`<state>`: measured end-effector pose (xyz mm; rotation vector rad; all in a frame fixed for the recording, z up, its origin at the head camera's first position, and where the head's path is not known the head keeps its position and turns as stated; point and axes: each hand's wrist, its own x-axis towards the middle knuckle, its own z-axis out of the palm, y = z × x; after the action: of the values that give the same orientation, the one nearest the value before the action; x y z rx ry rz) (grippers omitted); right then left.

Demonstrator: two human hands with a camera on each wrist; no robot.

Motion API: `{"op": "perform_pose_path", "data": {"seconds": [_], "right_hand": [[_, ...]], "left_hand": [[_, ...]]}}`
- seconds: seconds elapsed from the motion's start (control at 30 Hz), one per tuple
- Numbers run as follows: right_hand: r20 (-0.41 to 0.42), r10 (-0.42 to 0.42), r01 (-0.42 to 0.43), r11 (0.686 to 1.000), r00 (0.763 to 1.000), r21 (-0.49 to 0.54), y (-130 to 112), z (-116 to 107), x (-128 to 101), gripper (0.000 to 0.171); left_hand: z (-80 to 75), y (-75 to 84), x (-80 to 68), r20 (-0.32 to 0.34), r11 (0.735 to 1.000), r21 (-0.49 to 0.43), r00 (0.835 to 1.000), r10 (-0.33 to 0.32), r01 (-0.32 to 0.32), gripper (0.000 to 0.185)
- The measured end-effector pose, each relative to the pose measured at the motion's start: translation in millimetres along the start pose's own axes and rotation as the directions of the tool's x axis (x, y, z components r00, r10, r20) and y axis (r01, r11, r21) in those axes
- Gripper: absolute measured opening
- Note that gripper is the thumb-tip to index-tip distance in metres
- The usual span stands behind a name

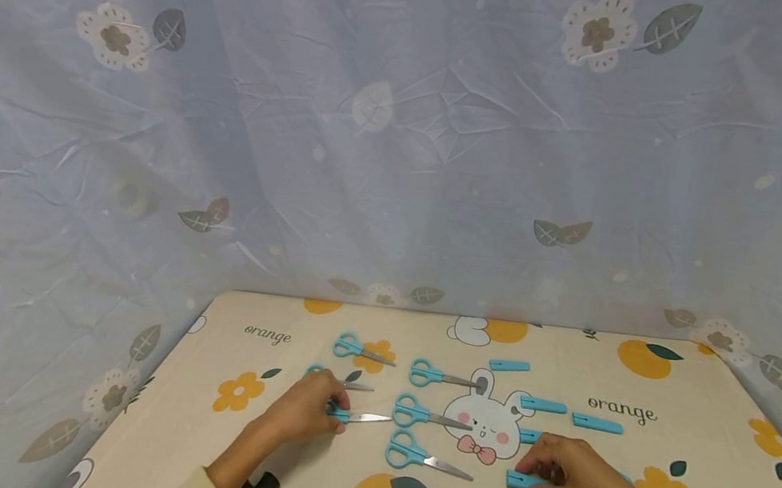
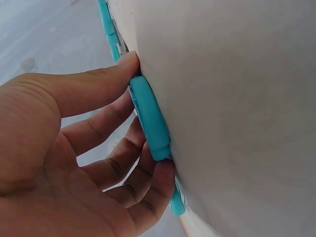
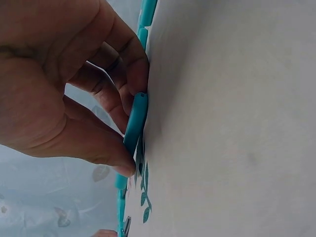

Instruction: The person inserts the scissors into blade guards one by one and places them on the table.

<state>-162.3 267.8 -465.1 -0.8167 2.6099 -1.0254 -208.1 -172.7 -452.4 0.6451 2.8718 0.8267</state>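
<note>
Head view: left hand (image 1: 305, 407) low on the desk (image 1: 705, 409), grip closed around the blue handle of a pair of scissors (image 1: 360, 417), blade pointing right toward desk centre, long axis roughly left-right; right hand (image 1: 571, 474) also down flat-ish, grip pinching a blue blade cover (image 1: 522, 480) at its left end, cover lying left-right, open end not readable. Cover well to the right of the held scissors' tip, two more pairs of scissors (image 1: 425, 415) between them; other covers (image 1: 597, 423) further back by the rabbit print. Left forearm angled in from lower left, right from lower right. Left wrist view: thumb (image 2: 94, 81) on top edge of the scissors handle (image 2: 149, 118), remaining fingers (image 2: 148, 190) curled beneath, handle still touching the desk surface (image 2: 237, 108), palm facing the desk. Right wrist view: blade cover (image 3: 134, 123) held between thumb (image 3: 106, 153) and index fingertip (image 3: 138, 74), cover edge against the desk (image 3: 232, 123), other fingers tucked behind; further blue pieces in line beyond, too close to tell which
</note>
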Motion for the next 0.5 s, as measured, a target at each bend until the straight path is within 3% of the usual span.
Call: {"op": "perform_pose_path", "data": {"seconds": [0.5], "right_hand": [[0.022,0.064,-0.064,0.998,0.998,0.014,-3.8,-1.5,0.9,0.022]], "left_hand": [[0.9,-1.1,-0.3,-0.021,0.998,0.064,1.0,0.013,-0.012,0.016]]}}
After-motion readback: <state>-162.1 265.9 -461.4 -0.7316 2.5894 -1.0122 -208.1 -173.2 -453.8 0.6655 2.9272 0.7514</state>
